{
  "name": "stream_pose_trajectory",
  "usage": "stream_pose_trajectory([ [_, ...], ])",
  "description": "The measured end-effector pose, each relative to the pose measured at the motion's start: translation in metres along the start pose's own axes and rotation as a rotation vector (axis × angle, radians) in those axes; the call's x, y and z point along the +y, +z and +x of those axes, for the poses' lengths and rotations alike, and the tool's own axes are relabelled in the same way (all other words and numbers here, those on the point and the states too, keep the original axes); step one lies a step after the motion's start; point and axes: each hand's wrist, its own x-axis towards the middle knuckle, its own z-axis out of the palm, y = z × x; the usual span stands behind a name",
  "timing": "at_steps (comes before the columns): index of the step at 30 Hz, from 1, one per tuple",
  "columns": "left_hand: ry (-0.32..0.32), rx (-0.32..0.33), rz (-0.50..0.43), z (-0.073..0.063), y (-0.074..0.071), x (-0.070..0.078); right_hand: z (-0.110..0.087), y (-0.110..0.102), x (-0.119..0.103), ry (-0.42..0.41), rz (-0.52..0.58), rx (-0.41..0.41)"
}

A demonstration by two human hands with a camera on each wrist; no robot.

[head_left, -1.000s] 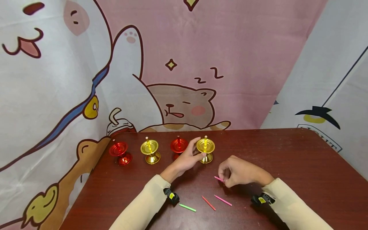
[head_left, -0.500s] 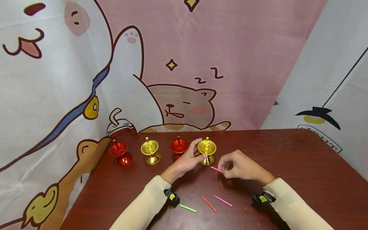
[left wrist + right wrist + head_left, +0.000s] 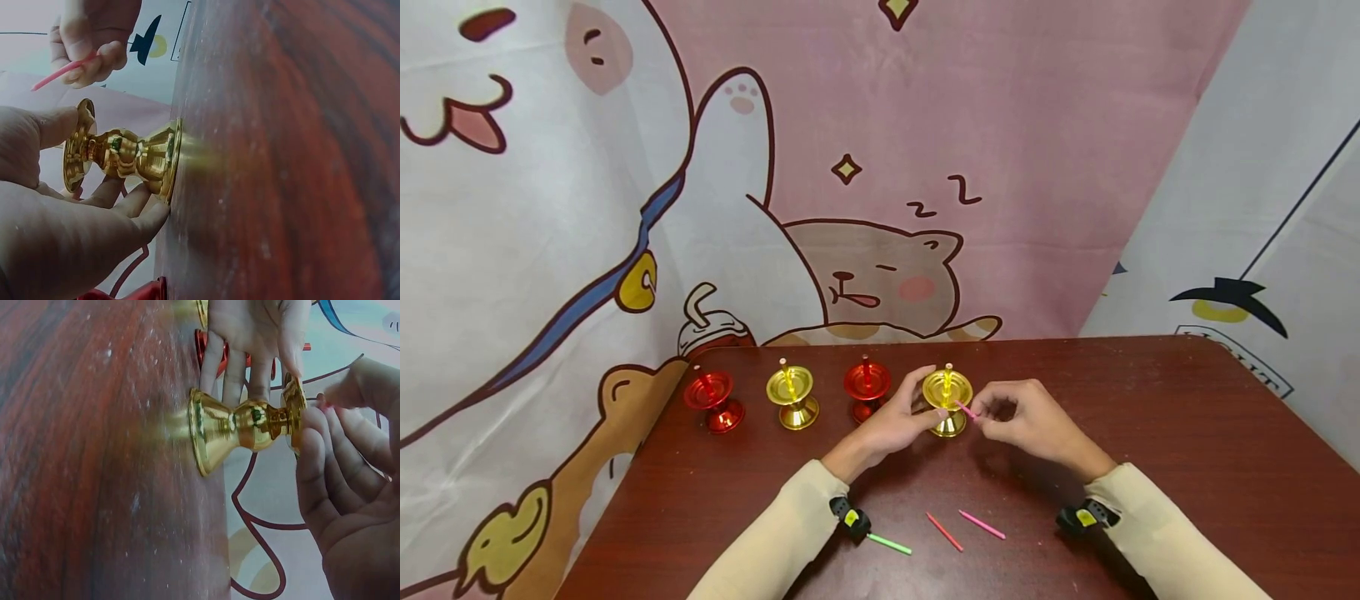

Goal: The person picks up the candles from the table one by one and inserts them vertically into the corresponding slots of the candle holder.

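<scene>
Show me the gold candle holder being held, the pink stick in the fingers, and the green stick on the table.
gold candle holder (image 3: pixel 947 390), head view, on its dish.
pink stick (image 3: pixel 59 72), left wrist view, mid-shaft.
green stick (image 3: pixel 890 543), head view, mid-shaft.

A dark red wooden table (image 3: pixel 1150 400) stands before a pink cartoon curtain (image 3: pixel 1037 125).

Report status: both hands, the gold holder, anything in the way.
Left hand grips gold holder, upright on table. Right hand pinches pink stick beside its dish. Nothing blocks the spike.
</scene>
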Motion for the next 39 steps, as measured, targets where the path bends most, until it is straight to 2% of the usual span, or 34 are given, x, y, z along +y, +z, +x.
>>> stream_pose_trajectory([
  [14,-0.009,-0.073,0.031,-0.002,0.004,0.003,0.003,0.009,-0.014,0.069,0.101,0.237],
  [22,-0.035,-0.154,0.061,-0.005,0.005,0.006,0.003,0.013,-0.018,0.020,0.122,0.346],
  [26,-0.030,-0.173,0.058,-0.005,0.005,0.006,0.004,0.012,-0.023,-0.008,0.130,0.396],
  [34,-0.029,-0.191,0.053,-0.004,0.007,0.006,0.006,0.011,-0.028,-0.044,0.181,0.392],
  [39,-0.016,-0.200,0.056,-0.005,0.008,0.006,0.006,0.012,-0.027,-0.041,0.158,0.389],
])
